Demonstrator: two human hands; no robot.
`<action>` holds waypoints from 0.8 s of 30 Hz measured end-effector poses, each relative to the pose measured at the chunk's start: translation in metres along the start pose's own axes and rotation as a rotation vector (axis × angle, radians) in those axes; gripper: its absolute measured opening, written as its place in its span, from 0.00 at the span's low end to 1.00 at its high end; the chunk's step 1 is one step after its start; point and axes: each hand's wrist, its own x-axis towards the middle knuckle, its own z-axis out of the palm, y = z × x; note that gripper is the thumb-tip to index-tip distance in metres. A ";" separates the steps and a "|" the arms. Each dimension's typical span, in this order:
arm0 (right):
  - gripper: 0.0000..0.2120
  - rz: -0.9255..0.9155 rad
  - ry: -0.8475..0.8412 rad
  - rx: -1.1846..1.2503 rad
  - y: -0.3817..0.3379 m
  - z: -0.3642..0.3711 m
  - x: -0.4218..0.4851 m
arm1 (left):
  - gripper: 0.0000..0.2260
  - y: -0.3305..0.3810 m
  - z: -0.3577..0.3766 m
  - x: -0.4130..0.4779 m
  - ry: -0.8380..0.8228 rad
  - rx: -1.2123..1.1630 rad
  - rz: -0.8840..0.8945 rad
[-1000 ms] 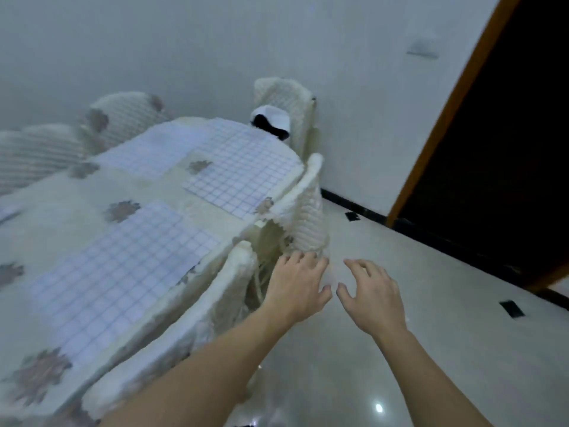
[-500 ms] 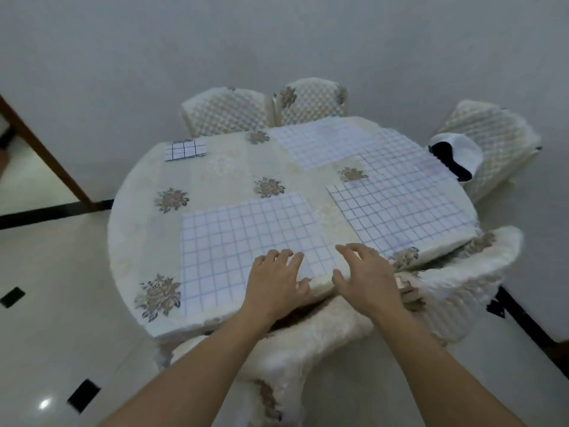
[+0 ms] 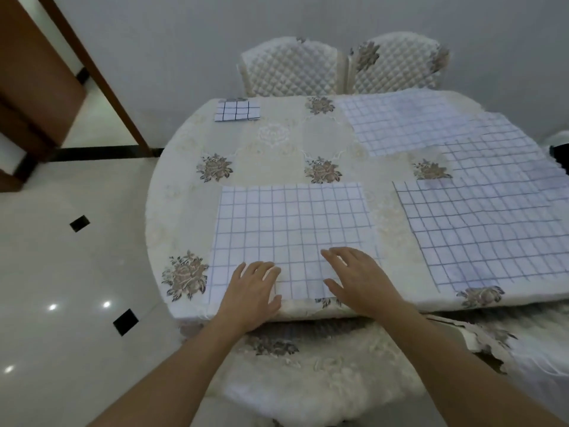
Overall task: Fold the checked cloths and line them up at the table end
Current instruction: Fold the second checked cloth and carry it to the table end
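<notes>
A white cloth with blue checks (image 3: 292,229) lies flat on the near side of the table (image 3: 277,149). My left hand (image 3: 251,295) rests with straight fingers on its near left edge. My right hand (image 3: 358,278) lies flat on its near right part. A second flat checked cloth (image 3: 483,232) is to the right, and a third (image 3: 400,121) lies at the far right, partly under another one (image 3: 505,155). One small folded checked cloth (image 3: 237,110) sits at the far left end of the table.
The table wears a cream floral cover. Two quilted chairs (image 3: 289,69) stand at the far side, and a fluffy covered chair (image 3: 308,380) is right below my arms. A brown door frame (image 3: 92,72) and a glossy tiled floor (image 3: 61,272) are to the left.
My view swung from the floor and chairs round to the table. Both hands moved onto the near edge of the nearest checked cloth.
</notes>
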 end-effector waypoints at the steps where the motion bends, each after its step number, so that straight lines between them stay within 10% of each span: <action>1: 0.28 -0.032 -0.022 0.002 0.000 0.010 0.004 | 0.25 -0.005 0.006 -0.002 -0.026 -0.001 0.001; 24: 0.33 -0.186 -0.134 0.000 0.001 0.112 -0.007 | 0.23 -0.022 0.069 -0.013 -0.054 0.047 0.128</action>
